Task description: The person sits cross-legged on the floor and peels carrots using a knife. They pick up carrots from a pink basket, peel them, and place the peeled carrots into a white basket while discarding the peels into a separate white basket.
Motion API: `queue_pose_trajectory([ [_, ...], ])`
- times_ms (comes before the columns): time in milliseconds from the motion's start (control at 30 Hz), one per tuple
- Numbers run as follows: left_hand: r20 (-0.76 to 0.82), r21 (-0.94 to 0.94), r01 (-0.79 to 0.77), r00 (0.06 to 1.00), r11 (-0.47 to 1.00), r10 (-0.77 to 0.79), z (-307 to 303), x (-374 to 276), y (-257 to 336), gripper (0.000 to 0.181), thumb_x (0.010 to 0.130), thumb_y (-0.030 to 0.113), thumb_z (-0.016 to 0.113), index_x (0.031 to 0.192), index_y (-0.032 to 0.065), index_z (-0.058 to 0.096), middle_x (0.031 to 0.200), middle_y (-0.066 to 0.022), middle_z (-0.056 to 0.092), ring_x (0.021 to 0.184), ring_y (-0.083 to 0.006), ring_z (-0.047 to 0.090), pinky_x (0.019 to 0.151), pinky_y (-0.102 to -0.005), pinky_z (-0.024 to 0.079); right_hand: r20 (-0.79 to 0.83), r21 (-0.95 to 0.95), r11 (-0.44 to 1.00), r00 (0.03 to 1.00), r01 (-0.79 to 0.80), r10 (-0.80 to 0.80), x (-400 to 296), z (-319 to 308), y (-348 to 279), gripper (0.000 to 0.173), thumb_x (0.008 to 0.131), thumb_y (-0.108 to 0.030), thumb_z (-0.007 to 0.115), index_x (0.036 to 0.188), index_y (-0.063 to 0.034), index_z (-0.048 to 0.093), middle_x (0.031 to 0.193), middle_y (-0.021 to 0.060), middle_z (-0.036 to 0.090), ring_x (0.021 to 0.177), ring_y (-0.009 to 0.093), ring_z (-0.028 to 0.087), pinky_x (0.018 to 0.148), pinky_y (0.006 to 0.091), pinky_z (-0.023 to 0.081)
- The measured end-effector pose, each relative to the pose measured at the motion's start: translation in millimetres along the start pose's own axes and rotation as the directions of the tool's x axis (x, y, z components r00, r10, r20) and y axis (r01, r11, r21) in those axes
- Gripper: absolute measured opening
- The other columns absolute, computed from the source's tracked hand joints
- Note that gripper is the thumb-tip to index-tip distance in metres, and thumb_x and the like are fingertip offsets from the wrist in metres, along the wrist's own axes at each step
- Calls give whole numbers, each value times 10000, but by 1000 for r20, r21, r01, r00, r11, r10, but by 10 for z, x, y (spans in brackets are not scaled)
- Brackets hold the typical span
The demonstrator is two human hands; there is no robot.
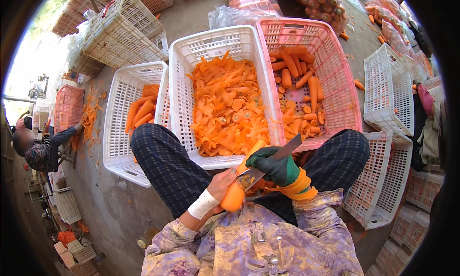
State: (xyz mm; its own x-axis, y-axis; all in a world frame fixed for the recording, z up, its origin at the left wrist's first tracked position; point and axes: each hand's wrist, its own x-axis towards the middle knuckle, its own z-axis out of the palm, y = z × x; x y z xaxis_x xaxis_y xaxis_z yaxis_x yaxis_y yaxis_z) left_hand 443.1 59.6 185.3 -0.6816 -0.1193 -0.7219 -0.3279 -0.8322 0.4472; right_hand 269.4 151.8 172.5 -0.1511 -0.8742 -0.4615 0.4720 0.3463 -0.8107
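My left hand (pixel 220 185), bare with a perforated white band at the wrist, is closed around a large peeled carrot (pixel 233 198). The carrot slants across my lap, its far end pointing at the baskets. In a dark green glove, my right hand (pixel 275 166) grips a flat metal blade tool (pixel 289 146). One end of the tool sticks out to the upper right, while its wider lower end lies against the carrot beside my left fingers. The glove hides the middle of the tool. Beyond my hands, a white plastic basket (pixel 224 162) holds orange peelings (pixel 226 107) and cut carrot ends.
A pink plastic basket (pixel 345 81) on the right holds carrots and cut pieces. Another white basket (pixel 118 96) with carrots stands left. Stacked baskets (pixel 381 168) flank my right side. Bagged carrots (pixel 320 4) lie ahead. A seated person (pixel 39 150) is at far left.
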Motion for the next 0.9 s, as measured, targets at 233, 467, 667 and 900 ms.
queue_pose_trajectory([
  [233, 7, -77, 87, 996, 993, -87, -11, -30, 2, 450, 904, 377, 404, 1196, 35, 384, 780, -162, 561, 551, -263, 582, 432, -354, 506, -6, -33, 999, 1000, -29, 29, -33, -31, -51, 206, 817, -244, 578, 898, -64, 636, 736, -6, 598, 555, 55, 496, 472, 198, 391],
  [467, 9, 48, 74, 997, 996, -75, -39, -119, 51, 462, 889, 378, 441, 1210, 54, 369, 775, -154, 562, 531, -253, 581, 428, -352, 504, -199, -9, 913, 894, 409, -402, 112, -288, 344, 157, 822, -177, 577, 876, -39, 630, 790, 27, 623, 649, 91, 571, 504, 221, 435],
  [667, 23, -283, 58, 998, 957, -53, -251, -309, 98, 442, 879, 365, 466, 1180, 59, 366, 820, -161, 543, 666, -265, 592, 502, -382, 523, -309, 119, 970, 936, 214, -168, 26, -263, -82, 160, 802, -198, 623, 849, -46, 643, 670, 12, 593, 477, 52, 450, 417, 193, 345],
  [900, -102, -290, -90, 993, 953, 63, -283, 125, -81, 376, 898, 311, 426, 1151, 34, 401, 961, -149, 557, 786, -289, 602, 596, -422, 542, -2, 30, 987, 987, 160, -160, -15, 93, 18, 207, 799, -258, 616, 862, -63, 641, 729, -17, 593, 555, 39, 482, 446, 173, 349],
])
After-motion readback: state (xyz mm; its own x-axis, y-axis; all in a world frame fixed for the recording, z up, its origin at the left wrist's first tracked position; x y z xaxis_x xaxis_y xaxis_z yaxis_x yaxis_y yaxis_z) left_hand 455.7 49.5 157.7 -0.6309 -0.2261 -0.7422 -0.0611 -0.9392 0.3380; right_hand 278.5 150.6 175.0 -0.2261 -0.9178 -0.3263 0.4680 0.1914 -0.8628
